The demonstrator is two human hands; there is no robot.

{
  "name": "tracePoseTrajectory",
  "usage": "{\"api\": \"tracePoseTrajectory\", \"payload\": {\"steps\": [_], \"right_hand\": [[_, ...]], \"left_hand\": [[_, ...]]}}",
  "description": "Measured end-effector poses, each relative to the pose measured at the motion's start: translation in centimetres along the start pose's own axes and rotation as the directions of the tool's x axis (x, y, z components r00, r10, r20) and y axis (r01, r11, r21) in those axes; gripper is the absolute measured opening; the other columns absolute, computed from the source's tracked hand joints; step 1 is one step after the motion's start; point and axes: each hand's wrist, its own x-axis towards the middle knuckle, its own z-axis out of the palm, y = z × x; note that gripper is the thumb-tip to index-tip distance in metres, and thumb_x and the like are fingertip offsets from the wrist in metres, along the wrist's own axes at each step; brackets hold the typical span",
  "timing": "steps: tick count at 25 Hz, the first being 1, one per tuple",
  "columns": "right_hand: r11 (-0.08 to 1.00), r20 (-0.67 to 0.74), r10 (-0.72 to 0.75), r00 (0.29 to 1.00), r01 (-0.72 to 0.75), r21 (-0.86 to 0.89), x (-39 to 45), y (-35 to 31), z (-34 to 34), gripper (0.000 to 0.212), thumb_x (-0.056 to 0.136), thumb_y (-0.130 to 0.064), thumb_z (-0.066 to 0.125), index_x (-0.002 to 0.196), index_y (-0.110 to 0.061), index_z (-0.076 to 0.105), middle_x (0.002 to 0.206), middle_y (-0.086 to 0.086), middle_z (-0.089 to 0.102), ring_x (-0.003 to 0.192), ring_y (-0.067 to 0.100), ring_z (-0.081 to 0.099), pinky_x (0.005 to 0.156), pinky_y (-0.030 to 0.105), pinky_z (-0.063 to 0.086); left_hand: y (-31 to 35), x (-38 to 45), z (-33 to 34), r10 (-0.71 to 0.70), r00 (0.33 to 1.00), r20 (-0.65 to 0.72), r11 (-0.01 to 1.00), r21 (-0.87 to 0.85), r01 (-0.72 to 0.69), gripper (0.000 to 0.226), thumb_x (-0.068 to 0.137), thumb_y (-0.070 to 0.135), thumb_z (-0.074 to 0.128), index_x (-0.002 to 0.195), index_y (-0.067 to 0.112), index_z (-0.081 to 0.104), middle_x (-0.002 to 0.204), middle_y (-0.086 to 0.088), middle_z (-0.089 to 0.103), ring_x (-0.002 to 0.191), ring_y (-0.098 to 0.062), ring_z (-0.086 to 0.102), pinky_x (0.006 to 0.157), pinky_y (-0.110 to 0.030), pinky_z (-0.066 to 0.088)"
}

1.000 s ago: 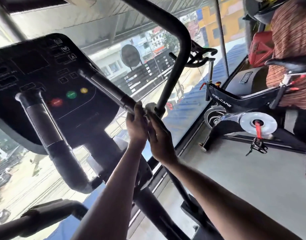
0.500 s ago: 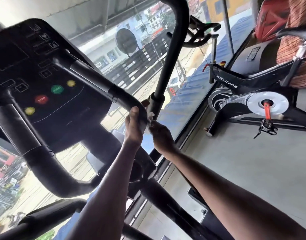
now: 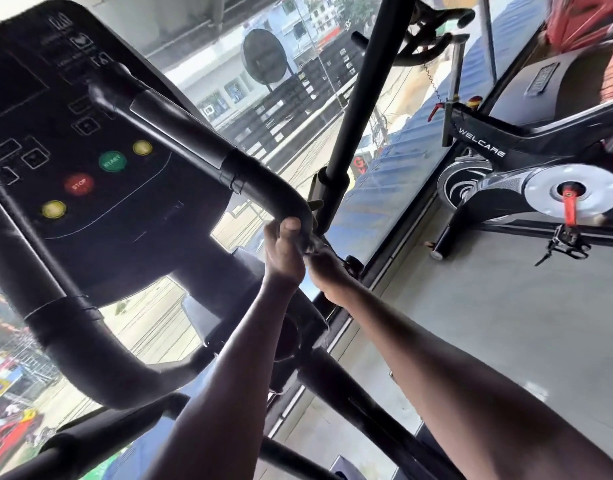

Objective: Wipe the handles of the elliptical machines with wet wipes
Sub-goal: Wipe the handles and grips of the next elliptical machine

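Note:
The elliptical's right fixed handle (image 3: 201, 136) is a black padded bar that runs from the console down to a bend at centre. My left hand (image 3: 284, 252) grips that bend from below, thumb up on the bar. My right hand (image 3: 324, 268) sits just right of it, under the bar's end. Its fingers pinch a small greyish wet wipe (image 3: 314, 243) against the handle, and most of the wipe is hidden. The left fixed handle (image 3: 59, 317) curves along the lower left. The upright moving arm (image 3: 362, 98) stands right behind my hands.
The console (image 3: 90, 161) with stop and start buttons fills the upper left. A window wall lies beyond the machine. A black spin bike (image 3: 499, 150) stands on the grey floor (image 3: 488, 323) to the right, with a red can behind it.
Both hands have slid down the right handle from its grip section to the lower bend. The view has moved closer and tilted upward.

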Motion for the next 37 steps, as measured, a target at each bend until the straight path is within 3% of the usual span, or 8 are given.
{"api": "tracePoseTrajectory", "payload": {"steps": [4,11,14,18,22,25,32,37], "right_hand": [[0.968,0.027,0.179,0.984,-0.181,0.173,-0.4,-0.7,0.1,0.035,0.084,-0.001,0.041,0.111,-0.016,0.057,0.088,0.008,0.06,0.08,0.017,0.052,0.074,0.033,0.047],[0.973,-0.242,-0.051,0.969,0.103,0.208,-5.4,-5.5,-0.9,0.037,0.08,-0.007,0.047,0.049,-0.025,0.056,0.045,-0.014,0.048,0.054,0.016,0.042,0.057,0.033,0.032],[0.954,-0.395,-0.285,0.873,0.299,-0.029,-8.5,-7.7,-0.8,0.022,0.084,-0.03,0.053,0.078,-0.022,0.072,0.067,0.001,0.069,0.062,0.014,0.058,0.057,0.029,0.043],[0.863,-0.397,-0.506,0.766,0.444,-0.243,-10.4,-9.5,-0.5,0.035,0.097,-0.017,0.042,0.125,-0.012,0.061,0.124,0.007,0.066,0.115,0.019,0.061,0.098,0.036,0.048],[0.705,-0.204,-0.699,0.685,0.613,-0.357,-10.4,-13.4,-0.4,0.051,0.086,-0.01,0.035,0.135,-0.002,0.051,0.139,0.013,0.053,0.131,0.02,0.047,0.113,0.031,0.034],[0.488,0.047,-0.8,0.599,0.694,-0.53,-10.9,-11.9,-1.6,0.057,0.09,-0.011,0.034,0.147,-0.003,0.032,0.153,0.012,0.034,0.144,0.016,0.028,0.118,0.036,0.026],[0.426,0.156,-0.797,0.584,0.725,-0.541,-9.9,-15.5,-1.5,0.05,0.094,-0.006,0.036,0.144,0.0,0.036,0.149,0.014,0.041,0.14,0.02,0.036,0.116,0.032,0.031],[0.124,0.163,-0.934,0.317,0.717,-0.686,-10.6,-14.2,-3.9,0.034,0.087,-0.001,0.05,0.118,0.0,0.063,0.121,0.014,0.066,0.111,0.026,0.064,0.093,0.038,0.054]], "left_hand": [[0.4,0.0,-0.1,0.038,0.999,0.035,0.999,0.004,-0.038,0.111,0.06,0.096,0.039,0.08,-0.011,0.061,0.065,-0.009,0.057,0.067,-0.01,0.057,0.071,-0.024,0.045],[0.2,-0.7,-0.5,-0.136,0.991,0.014,0.991,0.023,0.135,0.092,0.061,0.088,0.048,0.089,0.0,0.059,0.081,-0.018,0.056,0.081,-0.024,0.052,0.074,-0.039,0.047],[1.7,-2.4,-0.2,-0.187,0.982,-0.011,0.982,-0.008,0.187,0.068,0.072,0.075,0.041,0.113,0.022,0.057,0.107,-0.004,0.066,0.097,-0.013,0.064,0.085,-0.025,0.052],[4.9,-3.9,0.7,-0.208,0.975,-0.08,0.969,-0.152,0.195,0.035,0.093,0.052,0.044,0.106,0.027,0.065,0.093,0.014,0.074,0.091,0.005,0.066,0.078,-0.015,0.048],[8.3,-2.1,-0.2,-0.198,0.98,-0.029,0.905,-0.388,0.172,0.067,0.096,0.063,0.033,0.135,0.012,0.054,0.13,0.003,0.057,0.12,-0.009,0.052,0.097,-0.018,0.046],[9.3,-0.9,-1.0,-0.221,0.968,0.121,0.754,-0.608,0.248,0.082,0.082,0.082,0.027,0.111,0.016,0.065,0.112,-0.011,0.058,0.109,-0.025,0.054,0.094,-0.035,0.047],[10.8,-0.9,-1.5,-0.516,0.852,-0.083,0.646,-0.692,0.323,0.075,0.088,0.078,0.022,0.101,0.019,0.066,0.113,-0.007,0.068,0.109,-0.026,0.064,0.087,-0.035,0.05],[12.0,-0.5,-2.9,-0.509,0.836,-0.203,0.708,-0.652,0.272,0.058,0.099,0.061,0.024,0.098,0.018,0.064,0.092,-0.004,0.069,0.098,-0.024,0.064,0.091,-0.037,0.046]]}}
